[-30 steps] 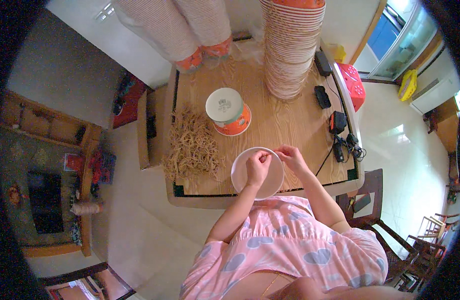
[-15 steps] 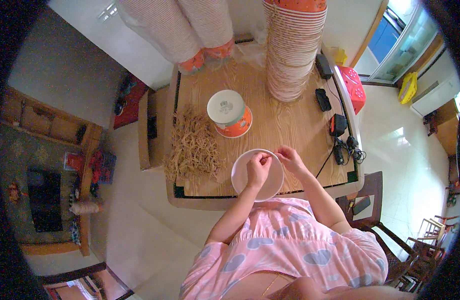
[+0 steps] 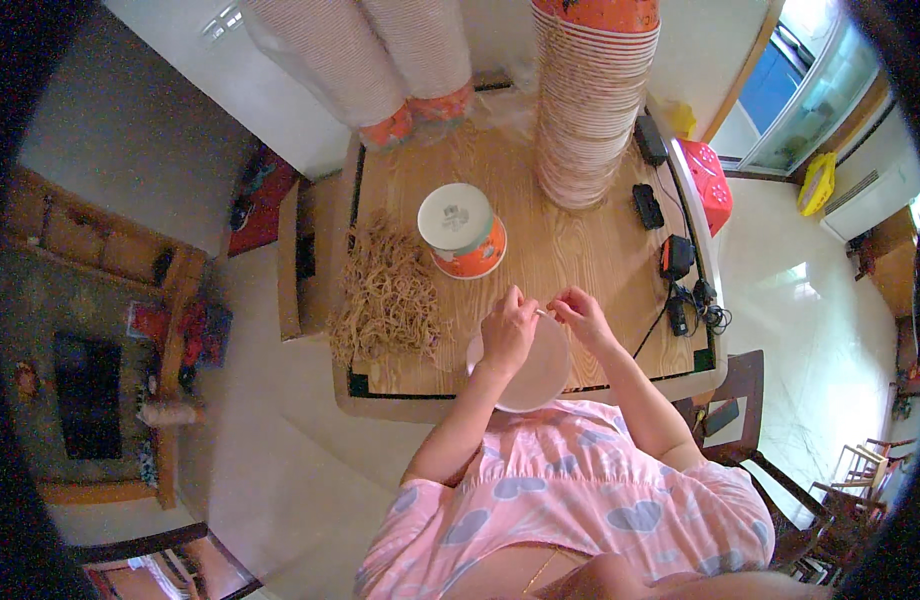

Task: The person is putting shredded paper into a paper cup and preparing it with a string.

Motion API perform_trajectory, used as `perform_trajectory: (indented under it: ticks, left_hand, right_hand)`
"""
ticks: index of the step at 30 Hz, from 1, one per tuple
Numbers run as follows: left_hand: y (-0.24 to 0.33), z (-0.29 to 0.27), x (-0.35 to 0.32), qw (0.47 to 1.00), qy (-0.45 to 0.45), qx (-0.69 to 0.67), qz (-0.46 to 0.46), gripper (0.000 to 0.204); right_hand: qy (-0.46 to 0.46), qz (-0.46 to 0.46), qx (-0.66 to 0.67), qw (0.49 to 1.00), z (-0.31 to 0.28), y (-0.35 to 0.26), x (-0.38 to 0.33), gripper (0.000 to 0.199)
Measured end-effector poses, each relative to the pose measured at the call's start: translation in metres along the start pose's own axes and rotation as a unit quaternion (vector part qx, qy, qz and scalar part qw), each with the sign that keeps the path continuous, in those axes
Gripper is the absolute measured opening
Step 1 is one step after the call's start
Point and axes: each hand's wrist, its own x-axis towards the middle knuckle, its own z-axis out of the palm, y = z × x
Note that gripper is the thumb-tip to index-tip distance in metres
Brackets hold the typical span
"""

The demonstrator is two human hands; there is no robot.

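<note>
A white-lined paper bucket (image 3: 542, 378) tilts its mouth up toward me at the table's near edge, against my pink dress. My left hand (image 3: 510, 335) reaches across its opening, fingers pinched together at the far rim. Close beside it, my right hand (image 3: 583, 318) is also closed in a pinch at that rim. Whatever lies between the fingertips is too small to make out. Beyond my left hand stands an upturned orange and white paper bucket (image 3: 464, 232). A loose heap of brown twine pieces (image 3: 388, 300) lies to its left.
A tall stack of nested paper buckets (image 3: 592, 120) rises at the back of the wooden table (image 3: 540, 250). Plastic-wrapped bucket stacks (image 3: 345, 70) stand at back left. Chargers and cables (image 3: 680, 290) lie along the right edge, near a red plastic stool (image 3: 704, 185).
My left hand has come up from inside the bucket to its far rim. The bucket has shifted slightly right and toward me. My right hand stays at the rim.
</note>
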Motion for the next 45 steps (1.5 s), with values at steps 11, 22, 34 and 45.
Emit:
perform_trajectory:
  ticks: [11,22,34,45]
  left_hand:
    - [-0.020,0.009,0.002,0.929,-0.078,-0.326,-0.155,0.015]
    - [-0.033,0.036,-0.010,0.922,0.022,-0.364,-0.130,0.013]
    - [-0.034,0.049,-0.020,0.915,0.043,-0.362,-0.171,0.016]
    - [-0.031,0.044,-0.021,0.921,0.044,-0.352,-0.164,0.016]
  right_hand:
    - [-0.071,-0.030,-0.121,0.990,0.005,-0.018,0.013,0.011]
    - [-0.087,0.002,-0.177,0.980,0.023,-0.037,0.009,0.016]
    - [-0.030,-0.086,-0.423,0.902,0.029,-0.041,0.007,0.027]
    - [-0.065,0.026,-0.439,0.896,0.022,-0.041,0.016,0.031]
